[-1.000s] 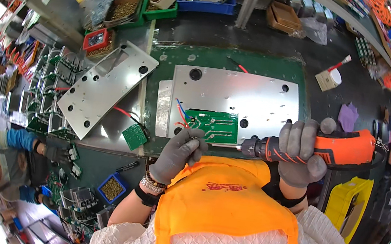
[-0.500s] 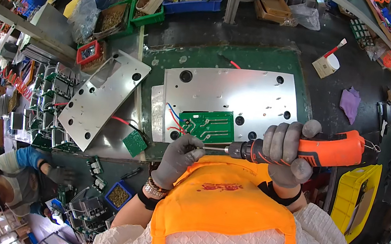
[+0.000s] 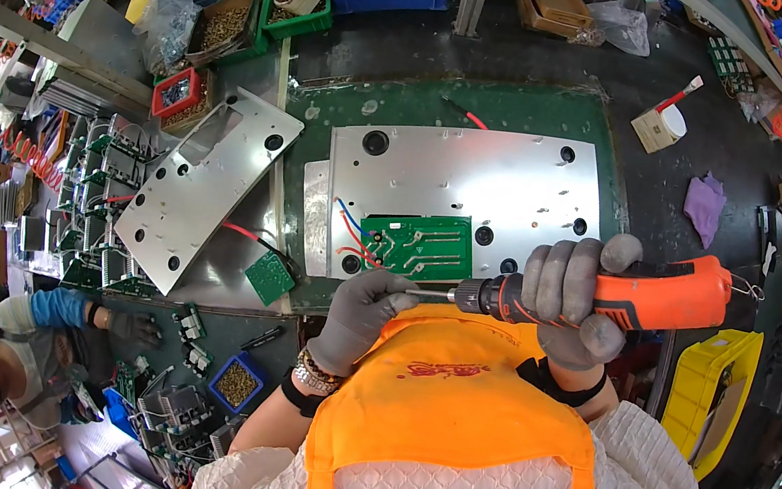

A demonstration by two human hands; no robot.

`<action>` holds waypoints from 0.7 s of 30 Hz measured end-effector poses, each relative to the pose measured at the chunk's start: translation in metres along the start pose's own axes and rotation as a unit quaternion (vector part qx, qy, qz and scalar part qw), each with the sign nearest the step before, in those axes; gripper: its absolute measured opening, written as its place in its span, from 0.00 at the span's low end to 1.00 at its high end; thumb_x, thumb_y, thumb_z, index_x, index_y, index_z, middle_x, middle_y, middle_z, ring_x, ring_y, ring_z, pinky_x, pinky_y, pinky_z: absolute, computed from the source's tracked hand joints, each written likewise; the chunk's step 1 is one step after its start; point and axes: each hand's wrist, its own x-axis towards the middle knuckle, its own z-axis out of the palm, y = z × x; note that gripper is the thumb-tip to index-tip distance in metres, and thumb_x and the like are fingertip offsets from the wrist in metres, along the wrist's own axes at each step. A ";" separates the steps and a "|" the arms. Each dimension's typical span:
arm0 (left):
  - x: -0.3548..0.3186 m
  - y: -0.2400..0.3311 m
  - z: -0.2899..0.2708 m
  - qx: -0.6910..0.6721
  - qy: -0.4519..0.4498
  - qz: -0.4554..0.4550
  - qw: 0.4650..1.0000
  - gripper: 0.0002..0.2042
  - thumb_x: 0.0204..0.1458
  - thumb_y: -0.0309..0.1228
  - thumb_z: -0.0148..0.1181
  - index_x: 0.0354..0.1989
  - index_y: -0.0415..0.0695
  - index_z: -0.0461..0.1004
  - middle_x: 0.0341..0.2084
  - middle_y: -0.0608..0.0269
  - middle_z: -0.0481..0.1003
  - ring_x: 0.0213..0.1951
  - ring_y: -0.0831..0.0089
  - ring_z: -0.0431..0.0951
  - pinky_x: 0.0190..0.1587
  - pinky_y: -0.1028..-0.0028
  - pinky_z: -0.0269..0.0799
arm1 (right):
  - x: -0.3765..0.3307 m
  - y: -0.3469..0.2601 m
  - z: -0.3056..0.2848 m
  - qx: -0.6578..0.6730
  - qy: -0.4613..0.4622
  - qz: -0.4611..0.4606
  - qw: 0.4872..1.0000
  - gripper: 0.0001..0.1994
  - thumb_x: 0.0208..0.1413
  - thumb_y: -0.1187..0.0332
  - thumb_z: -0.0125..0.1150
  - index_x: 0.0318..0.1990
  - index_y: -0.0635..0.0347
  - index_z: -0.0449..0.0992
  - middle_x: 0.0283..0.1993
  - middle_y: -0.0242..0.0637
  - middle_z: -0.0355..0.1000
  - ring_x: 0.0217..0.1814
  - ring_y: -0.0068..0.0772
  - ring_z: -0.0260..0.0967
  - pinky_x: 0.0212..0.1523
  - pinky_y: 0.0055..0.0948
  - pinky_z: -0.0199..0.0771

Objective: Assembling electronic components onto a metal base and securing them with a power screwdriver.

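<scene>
My right hand point(image 3: 573, 297) grips the orange power driver point(image 3: 672, 295); my left hand point(image 3: 349, 319) pinches its bit point(image 3: 432, 294) near the tip, any screw hidden. Looks like bit-loading. Green circuit board point(image 3: 426, 245) sits at the metal panel's point(image 3: 462, 174) near edge; next probably calls for steady alignment.

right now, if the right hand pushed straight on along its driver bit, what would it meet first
Probably the left hand, its fingertips at the driver bit; exact contact is unclear.

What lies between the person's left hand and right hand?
In the head view, the black nose and silver bit of the orange power driver lie between the left hand and the right hand, which grips the driver.
</scene>
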 end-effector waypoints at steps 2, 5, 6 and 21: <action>0.001 0.000 0.001 0.012 0.001 0.003 1.000 0.05 0.54 0.25 0.63 0.35 0.37 0.77 0.30 0.66 0.75 0.34 0.80 0.71 0.39 0.78 0.67 | 0.001 0.001 0.001 0.004 0.000 0.007 1.000 0.22 0.50 0.69 0.66 0.52 0.52 0.65 0.23 0.24 0.66 0.22 0.22 0.65 0.24 0.25 0.65; 0.002 0.000 0.001 0.024 0.004 0.008 1.000 0.05 0.54 0.25 0.63 0.35 0.37 0.77 0.30 0.65 0.75 0.33 0.79 0.71 0.39 0.77 0.67 | 0.000 0.001 0.003 -0.002 0.015 0.005 1.000 0.21 0.50 0.69 0.66 0.51 0.52 0.65 0.23 0.25 0.67 0.21 0.22 0.65 0.23 0.25 0.65; 0.002 0.000 0.001 0.024 0.006 0.009 1.000 0.04 0.54 0.25 0.62 0.35 0.37 0.77 0.30 0.65 0.75 0.33 0.79 0.71 0.39 0.77 0.67 | 0.000 0.000 0.004 -0.008 0.015 0.006 1.000 0.21 0.50 0.70 0.67 0.51 0.52 0.65 0.23 0.24 0.67 0.20 0.22 0.65 0.23 0.26 0.64; 0.007 0.004 0.004 0.287 0.017 0.185 0.940 0.07 0.48 0.26 0.68 0.34 0.39 0.80 0.24 0.61 0.75 0.28 0.71 0.74 0.33 0.73 0.69 | 0.006 -0.004 0.010 -0.082 0.215 0.093 0.969 0.22 0.51 0.65 0.61 0.54 0.54 0.63 0.26 0.24 0.61 0.23 0.20 0.57 0.29 0.26 0.61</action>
